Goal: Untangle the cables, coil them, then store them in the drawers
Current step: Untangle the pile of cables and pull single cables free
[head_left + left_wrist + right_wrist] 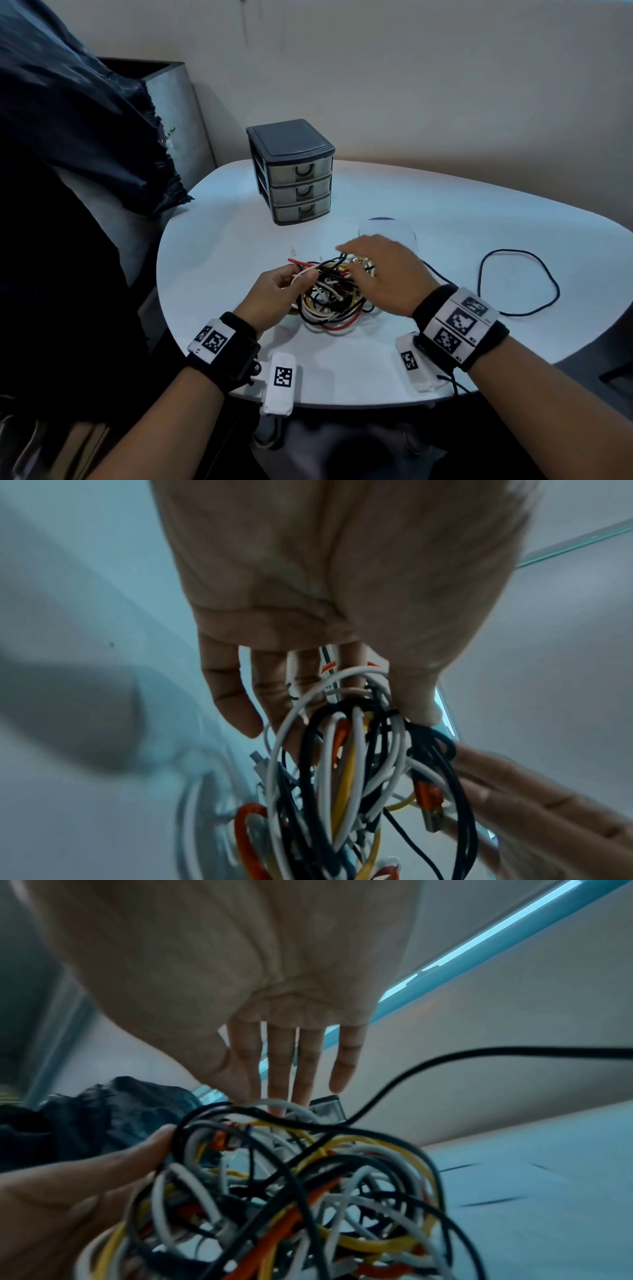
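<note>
A tangle of white, black, yellow, red and orange cables (332,305) lies on the white table (445,205) in front of me. My left hand (301,277) grips strands at the tangle's left side, thumb pressed on the cables (356,777) against the fingers. From the right, my right hand (347,263) reaches over the top with straight fingers (281,1069), the tips touching the cables (308,1191) and holding none. One black cable (557,291) trails out of the tangle into a loose loop on the right. The grey three-drawer unit (291,171) stands behind, all drawers closed.
A clear plastic piece (387,228) lies just beyond my right hand. Dark crumpled fabric (85,137) hangs over a grey box at the left. The table's front edge runs under my wrists.
</note>
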`<state>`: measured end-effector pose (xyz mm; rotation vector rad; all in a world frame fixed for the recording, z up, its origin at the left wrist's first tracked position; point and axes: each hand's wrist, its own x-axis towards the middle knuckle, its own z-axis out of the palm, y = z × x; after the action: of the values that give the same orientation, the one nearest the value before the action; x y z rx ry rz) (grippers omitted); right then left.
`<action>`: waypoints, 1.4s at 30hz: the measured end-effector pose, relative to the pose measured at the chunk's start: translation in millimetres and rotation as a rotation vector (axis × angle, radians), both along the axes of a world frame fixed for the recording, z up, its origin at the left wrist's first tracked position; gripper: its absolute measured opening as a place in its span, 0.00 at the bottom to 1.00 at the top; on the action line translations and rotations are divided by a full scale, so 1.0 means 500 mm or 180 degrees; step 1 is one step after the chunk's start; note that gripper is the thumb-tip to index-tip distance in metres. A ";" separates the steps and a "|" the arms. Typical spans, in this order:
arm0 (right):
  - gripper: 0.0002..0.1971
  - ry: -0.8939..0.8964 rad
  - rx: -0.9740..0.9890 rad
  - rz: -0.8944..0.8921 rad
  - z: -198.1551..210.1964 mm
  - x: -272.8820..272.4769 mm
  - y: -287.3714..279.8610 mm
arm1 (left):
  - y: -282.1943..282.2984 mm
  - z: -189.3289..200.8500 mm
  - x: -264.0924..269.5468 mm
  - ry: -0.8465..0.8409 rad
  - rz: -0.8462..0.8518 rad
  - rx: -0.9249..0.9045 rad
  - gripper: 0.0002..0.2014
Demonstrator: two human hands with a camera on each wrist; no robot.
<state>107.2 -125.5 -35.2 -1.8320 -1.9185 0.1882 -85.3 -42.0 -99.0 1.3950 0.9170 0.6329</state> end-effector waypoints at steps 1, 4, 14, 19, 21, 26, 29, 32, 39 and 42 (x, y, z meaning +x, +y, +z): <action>0.15 -0.0138 -0.0036 0.0093 0.003 -0.008 0.002 | 0.001 0.000 0.001 0.0022 -0.0002 0.0069 0.11; 0.11 -0.0557 -0.0021 0.0197 0.013 -0.021 0.009 | 0.000 -0.003 0.003 0.0012 -0.0040 0.0286 0.11; 0.09 0.1384 0.0436 -0.0821 0.006 0.028 0.010 | -0.007 0.035 0.023 0.0049 0.0033 0.0951 0.12; 0.07 -0.0752 0.0261 0.0208 0.059 -0.022 -0.007 | -0.002 0.054 0.047 0.0374 0.0166 0.1317 0.23; 0.07 -0.1563 0.0485 0.0251 0.083 -0.023 0.001 | -0.005 0.070 0.055 0.0472 0.0329 0.1407 0.20; 0.10 -0.0432 0.1377 -0.0098 0.132 0.016 -0.006 | 0.003 0.101 0.043 0.0621 0.0713 0.1447 0.17; 0.06 0.1255 0.1773 -0.1035 0.152 0.064 -0.005 | 0.011 0.121 0.032 0.0356 0.0762 0.1290 0.16; 0.07 0.1054 0.1266 -0.1116 0.138 0.064 -0.011 | -0.005 0.146 0.041 0.0295 0.0676 0.1259 0.15; 0.11 -0.0976 0.0151 -0.0272 0.148 -0.033 -0.045 | -0.043 0.164 0.067 0.0331 0.0721 0.1168 0.18; 0.12 -0.1698 0.0135 -0.0125 0.153 -0.050 -0.028 | -0.058 0.176 0.074 0.0303 0.0666 0.1229 0.16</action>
<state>82.2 -139.5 41.5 -2.0320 -2.1990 -0.3915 -48.5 -70.8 -11.0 1.6952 1.0640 0.9457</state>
